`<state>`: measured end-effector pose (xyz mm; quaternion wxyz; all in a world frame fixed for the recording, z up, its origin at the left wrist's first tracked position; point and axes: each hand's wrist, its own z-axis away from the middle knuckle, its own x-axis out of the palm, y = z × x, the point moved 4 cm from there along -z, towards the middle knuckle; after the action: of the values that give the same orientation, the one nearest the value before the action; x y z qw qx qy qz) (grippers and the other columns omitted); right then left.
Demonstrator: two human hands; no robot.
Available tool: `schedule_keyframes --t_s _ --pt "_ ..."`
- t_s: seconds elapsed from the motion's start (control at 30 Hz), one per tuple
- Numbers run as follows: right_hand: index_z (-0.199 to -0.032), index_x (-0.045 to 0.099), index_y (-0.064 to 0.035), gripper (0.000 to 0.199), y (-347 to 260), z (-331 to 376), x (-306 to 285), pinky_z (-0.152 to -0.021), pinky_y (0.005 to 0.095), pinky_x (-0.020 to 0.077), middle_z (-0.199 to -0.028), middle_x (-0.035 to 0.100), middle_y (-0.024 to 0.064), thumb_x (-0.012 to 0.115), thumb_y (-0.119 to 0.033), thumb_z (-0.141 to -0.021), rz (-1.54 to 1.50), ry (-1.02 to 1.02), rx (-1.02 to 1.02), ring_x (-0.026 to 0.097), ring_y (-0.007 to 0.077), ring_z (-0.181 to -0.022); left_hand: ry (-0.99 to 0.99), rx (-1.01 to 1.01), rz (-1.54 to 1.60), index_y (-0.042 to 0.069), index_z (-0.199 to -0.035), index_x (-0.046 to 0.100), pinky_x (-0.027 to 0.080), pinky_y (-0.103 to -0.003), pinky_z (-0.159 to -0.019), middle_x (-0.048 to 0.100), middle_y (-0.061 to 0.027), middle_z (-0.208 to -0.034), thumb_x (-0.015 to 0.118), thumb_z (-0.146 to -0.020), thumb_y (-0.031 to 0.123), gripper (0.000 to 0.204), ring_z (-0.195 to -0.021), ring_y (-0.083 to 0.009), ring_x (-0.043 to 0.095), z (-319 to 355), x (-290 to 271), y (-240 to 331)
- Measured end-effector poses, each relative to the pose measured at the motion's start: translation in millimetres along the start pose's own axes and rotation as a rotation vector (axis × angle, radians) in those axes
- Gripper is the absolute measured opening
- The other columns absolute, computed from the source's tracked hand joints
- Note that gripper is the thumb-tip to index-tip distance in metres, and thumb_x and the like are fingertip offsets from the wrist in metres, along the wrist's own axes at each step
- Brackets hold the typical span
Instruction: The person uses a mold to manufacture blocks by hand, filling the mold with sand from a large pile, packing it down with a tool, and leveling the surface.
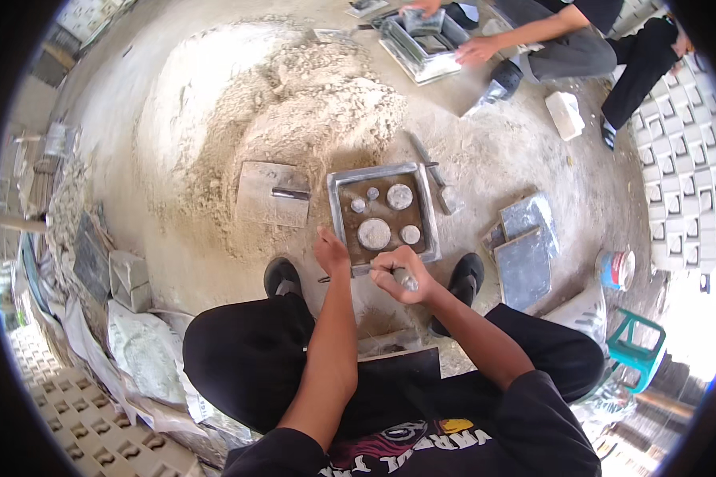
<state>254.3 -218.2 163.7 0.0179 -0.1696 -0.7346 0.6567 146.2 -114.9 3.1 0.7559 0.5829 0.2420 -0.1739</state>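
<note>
On the floor between my feet sits a square metal mould frame (pixel 427 208). Several pale round discs of different sizes, among them a large disc (pixel 374 234), stand inside it on a brown, sandy bed. At the frame's near left corner, my left hand (pixel 332 253) is closed against its side, its fingers partly hidden. My right hand (pixel 402 273) is wrapped round a grey, rod-like handle (pixel 406 278) over the near edge; the tool's other end is hidden.
A large pile of pale powder (pixel 270 103) lies ahead, with a trowel (pixel 290 193) on a flat board (pixel 270 211) beside it. Dark slabs (pixel 525 270) lie right, near a paint bucket (pixel 615 270) and green stool (pixel 636 350). Another person's hands (pixel 476 52) work at another frame (pixel 422 63).
</note>
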Motion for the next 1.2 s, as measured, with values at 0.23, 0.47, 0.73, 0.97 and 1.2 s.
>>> schedule_keyframes --t_s 0.23,0.47,0.73,0.97,1.2 --pt "-0.064 0.049 -0.0001 0.019 -41 -1 -5 -0.051 0.0364 0.0387 -0.057 0.048 0.0158 0.061 -0.008 -0.077 0.172 -0.093 -0.027 0.051 0.029 -0.051 -0.166 0.109 -0.222 -0.003 -0.079 0.068 0.043 -0.053 -0.073 0.063 -0.0272 -0.078 0.028 -0.095 0.049 0.068 -0.077 -0.0473 0.058 -12 8 8" --pt "-0.063 0.05 0.0 0.021 -7 25 -40 -0.05 0.0356 0.0353 -0.055 0.046 0.0134 0.059 -0.007 -0.08 0.026 -0.04 -0.069 0.047 0.0239 -0.05 -0.15 0.037 -0.311 -0.005 -0.081 0.069 0.045 -0.052 -0.077 0.064 -0.0288 -0.083 0.024 -0.095 0.053 0.075 -0.082 -0.0456 0.06 -12 2 11" --pt "-0.062 0.049 -0.0007 0.023 -17 31 -65 -0.049 0.0327 0.0327 -0.055 0.044 0.01 0.056 -0.007 -0.083 0.09 -0.078 -0.024 0.041 0.016 -0.05 -0.31 -0.104 -0.306 -0.007 -0.086 0.068 0.043 -0.051 -0.085 0.064 -0.0285 -0.094 0.017 -0.094 0.059 0.083 -0.094 -0.0466 0.058 -14 6 -1" --pt "-0.062 0.048 -0.0014 0.027 -2 38 -83 -0.048 0.0305 0.032 -0.054 0.044 0.0036 0.056 -0.01 -0.086 0.058 -0.036 0.046 0.04 0.0107 -0.05 -0.187 -0.072 -0.317 -0.006 -0.079 0.068 0.044 -0.052 -0.078 0.064 -0.0271 -0.082 0.025 -0.094 0.056 0.077 -0.083 -0.045 0.06 -13 4 10" --pt "-0.061 0.042 -0.0015 0.026 -7 36 -88 -0.048 0.031 0.0304 -0.056 0.039 -0.0002 0.053 -0.009 -0.083 0.088 0.02 0.146 0.036 0.009 -0.054 -0.193 -0.069 -0.248 -0.005 -0.081 0.069 0.044 -0.053 -0.077 0.065 -0.027 -0.081 0.028 -0.093 0.054 0.072 -0.082 -0.0454 0.061 -6 0 14"
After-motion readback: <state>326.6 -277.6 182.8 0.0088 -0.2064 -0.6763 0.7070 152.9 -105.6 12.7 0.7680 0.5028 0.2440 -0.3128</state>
